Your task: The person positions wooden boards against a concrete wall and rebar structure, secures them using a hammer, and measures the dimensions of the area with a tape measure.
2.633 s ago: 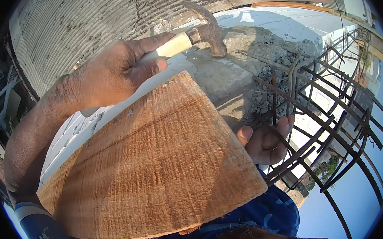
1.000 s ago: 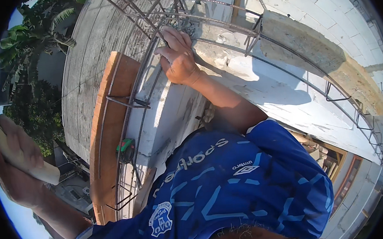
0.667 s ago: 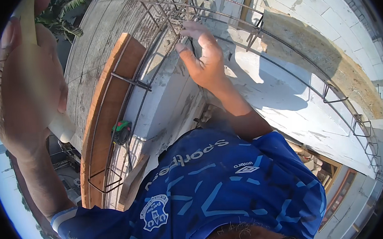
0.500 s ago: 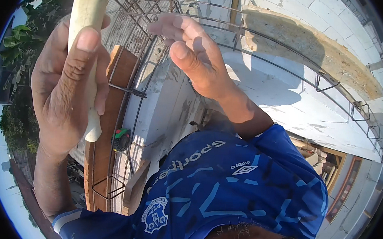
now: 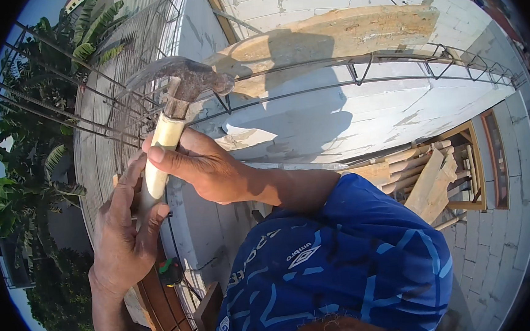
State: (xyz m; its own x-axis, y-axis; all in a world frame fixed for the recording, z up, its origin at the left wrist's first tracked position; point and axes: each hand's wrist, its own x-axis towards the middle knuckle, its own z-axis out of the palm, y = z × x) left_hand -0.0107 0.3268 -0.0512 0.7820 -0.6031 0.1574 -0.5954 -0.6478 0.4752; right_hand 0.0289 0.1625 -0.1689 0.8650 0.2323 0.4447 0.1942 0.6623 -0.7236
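A claw hammer (image 5: 167, 132) with a pale wooden handle and a worn, dark metal head is raised in front of me, head up and leaning right. My right hand (image 5: 207, 166) is closed around the upper handle below the head, its thumb across the front. Lower down, the fingers and thumb of my left hand (image 5: 120, 243) sit loosely around the handle's bottom part, which they partly hide. Behind the hammer head runs a reinforcing-bar cage (image 5: 357, 76) along the white block wall.
Bare rebar ends (image 5: 58, 109) stick out at the upper left. A green and black tape measure (image 5: 170, 272) lies near the brown timber (image 5: 164, 302) below my left hand. A rough plank (image 5: 354, 33) stands along the far wall. Wood pieces (image 5: 426, 182) are stacked at right.
My right hand, open and apart before, has taken hold of the hammer's handle. The hammer has come lower, so its head now shows. My left hand has moved down, and my view has turned.
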